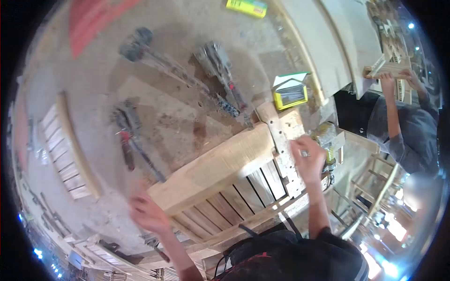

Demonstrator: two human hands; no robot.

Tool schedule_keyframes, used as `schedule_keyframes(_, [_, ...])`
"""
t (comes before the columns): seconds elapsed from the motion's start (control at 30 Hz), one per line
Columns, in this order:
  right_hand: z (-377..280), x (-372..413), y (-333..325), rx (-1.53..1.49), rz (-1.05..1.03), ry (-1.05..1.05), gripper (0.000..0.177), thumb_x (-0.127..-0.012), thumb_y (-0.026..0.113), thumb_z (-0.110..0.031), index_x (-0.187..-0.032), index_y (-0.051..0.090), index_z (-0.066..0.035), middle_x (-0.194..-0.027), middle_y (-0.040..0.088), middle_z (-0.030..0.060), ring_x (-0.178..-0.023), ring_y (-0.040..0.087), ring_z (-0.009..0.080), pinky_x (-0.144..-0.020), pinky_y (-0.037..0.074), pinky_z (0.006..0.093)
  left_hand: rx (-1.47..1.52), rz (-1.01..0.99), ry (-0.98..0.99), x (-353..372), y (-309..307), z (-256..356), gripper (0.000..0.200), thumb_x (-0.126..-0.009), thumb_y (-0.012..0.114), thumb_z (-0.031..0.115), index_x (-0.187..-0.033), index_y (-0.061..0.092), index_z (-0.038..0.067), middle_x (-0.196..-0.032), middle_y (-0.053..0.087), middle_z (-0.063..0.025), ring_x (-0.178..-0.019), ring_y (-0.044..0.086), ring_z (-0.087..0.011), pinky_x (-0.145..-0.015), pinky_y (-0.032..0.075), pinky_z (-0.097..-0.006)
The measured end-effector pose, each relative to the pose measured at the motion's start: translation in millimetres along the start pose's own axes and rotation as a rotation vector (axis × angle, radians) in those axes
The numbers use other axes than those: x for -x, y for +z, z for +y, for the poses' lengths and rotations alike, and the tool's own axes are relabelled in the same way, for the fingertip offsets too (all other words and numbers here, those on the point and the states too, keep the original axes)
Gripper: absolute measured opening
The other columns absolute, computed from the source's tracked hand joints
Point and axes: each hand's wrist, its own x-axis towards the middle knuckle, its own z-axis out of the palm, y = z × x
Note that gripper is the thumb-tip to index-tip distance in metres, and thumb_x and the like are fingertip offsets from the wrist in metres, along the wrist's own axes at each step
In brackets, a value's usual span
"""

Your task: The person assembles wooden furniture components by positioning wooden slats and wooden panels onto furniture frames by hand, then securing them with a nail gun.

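A slatted wooden panel [220, 161] with a thick pale top rail lies on the workbench in front of me. At its left end hovers my left hand [149, 210], smeared by motion. My right hand [309, 157] is closed, thumb and fingers drawn together, over the holed wooden piece [293, 136] at the panel's right end; what its fingers hold, if anything, I cannot make out. Just right of that hand lies a yellow-green power drill [326, 136]. Beyond the right end of the rail stands an opened yellow box [291, 93] of thin dark pieces.
On the dusty workbench [164, 117] lie a long-handled mallet [136, 44], a red-handled tool [124, 138] and another hand tool [220, 65]. A second slatted panel [70, 147] sits at left. A yellow box [246, 8] lies at the far edge. Another person [405, 126] handles wood at right.
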Motion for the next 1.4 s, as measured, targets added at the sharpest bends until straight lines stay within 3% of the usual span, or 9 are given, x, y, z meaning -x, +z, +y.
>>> schedule_keyframes(0.03, [39.0,25.1,-31.4,-0.062,-0.053,0.371,0.020,-0.079,0.070,-0.008,-0.096,0.064,0.002,-0.094,0.067,0.0162,-0.084,0.066,0.0280,-0.078,0.052,0.0366,0.019,-0.065,-0.097,44.1,-38.3,17.9,0.039,-0.096,0.043,0.027,-0.062,0.042,0.007,-0.073,0.053,-0.0106,-0.090,0.058,-0.0289,-0.089,0.043,-0.0451])
schedule_keyframes(0.27, [220.3,54.0,-51.8,0.441,-0.160,0.236,0.058,-0.067,0.072,-0.016,-0.117,0.050,0.005,-0.112,0.056,0.0249,-0.104,0.056,0.0432,-0.088,0.046,0.0508,-1.378,-0.173,-0.128,175.5,-274.1,30.4,0.020,-0.086,0.068,0.021,-0.081,0.062,0.003,-0.081,0.059,-0.0149,-0.080,0.056,-0.0290,-0.079,0.044,-0.0369])
schedule_keyframes(0.37, [221.2,50.7,-59.9,0.371,-0.174,0.169,0.053,-0.065,0.074,-0.018,-0.108,0.054,0.005,-0.100,0.060,0.0255,-0.096,0.058,0.0444,-0.084,0.048,0.0493,-1.228,-0.141,0.137,174.8,-299.4,-1.5,0.018,-0.085,0.069,0.022,-0.085,0.068,0.004,-0.093,0.066,-0.0153,-0.095,0.060,-0.0321,-0.087,0.046,-0.0426])
schedule_keyframes(0.47, [295.5,51.9,-35.4,0.011,-0.270,0.269,0.034,-0.074,0.071,-0.023,-0.096,0.058,0.000,-0.081,0.061,0.0149,-0.079,0.062,0.0338,-0.074,0.051,0.0443,-1.077,-0.142,-0.056,153.2,-278.0,16.2,0.023,-0.088,0.059,0.021,-0.080,0.065,0.000,-0.068,0.061,-0.0116,-0.063,0.056,-0.0197,-0.060,0.043,-0.0349])
schedule_keyframes(0.53, [150.5,88.6,-94.6,-0.723,-0.412,0.790,0.028,-0.081,0.066,-0.023,-0.101,0.059,-0.005,-0.079,0.058,0.0087,-0.073,0.059,0.0247,-0.068,0.050,0.0407,-1.017,0.001,0.033,150.9,-285.0,3.4,0.026,-0.088,0.057,0.022,-0.076,0.064,0.000,-0.062,0.058,-0.0096,-0.056,0.052,-0.0160,-0.054,0.039,-0.0335])
schedule_keyframes(0.63, [95.0,120.8,-84.5,-1.243,-0.566,0.786,0.013,-0.088,0.060,-0.021,-0.093,0.053,-0.011,-0.074,0.055,0.0046,-0.058,0.051,0.0171,-0.054,0.046,0.0334,-0.987,0.170,0.020,151.4,-271.3,4.8,0.029,-0.087,0.058,0.026,-0.074,0.063,0.001,-0.059,0.056,-0.0088,-0.054,0.050,-0.0161,-0.053,0.038,-0.0344])
schedule_keyframes(0.9, [5.0,134.9,-56.4,-0.628,-0.606,0.551,0.028,-0.086,0.069,-0.031,-0.091,0.054,-0.009,-0.055,0.048,0.0026,-0.037,0.047,0.0146,-0.034,0.039,0.0312,-1.059,0.201,0.012,153.4,-261.8,14.1,0.029,-0.084,0.058,0.028,-0.081,0.068,0.001,-0.068,0.064,-0.0158,-0.062,0.062,-0.0289,-0.060,0.045,-0.0388])
schedule_keyframes(1.27, [0.3,179.9,-65.7,-0.547,-0.558,0.586,0.022,-0.089,0.066,-0.025,-0.090,0.059,-0.004,-0.054,0.047,0.0021,-0.036,0.046,0.0145,-0.034,0.038,0.0310,-1.252,-0.233,-0.222,135.3,-274.3,19.0,0.033,-0.080,0.056,0.038,-0.079,0.073,0.009,-0.072,0.065,-0.0150,-0.069,0.064,-0.0342,-0.065,0.049,-0.0420])
schedule_keyframes(1.4, [13.4,201.3,-66.2,-0.445,-0.692,0.470,0.025,-0.087,0.068,-0.024,-0.079,0.059,-0.002,-0.053,0.049,0.0024,-0.037,0.047,0.0136,-0.036,0.037,0.0302,-1.183,-0.115,-0.231,138.6,-270.5,21.8,0.031,-0.080,0.057,0.037,-0.077,0.072,0.010,-0.067,0.063,-0.0136,-0.064,0.062,-0.0316,-0.062,0.047,-0.0406])
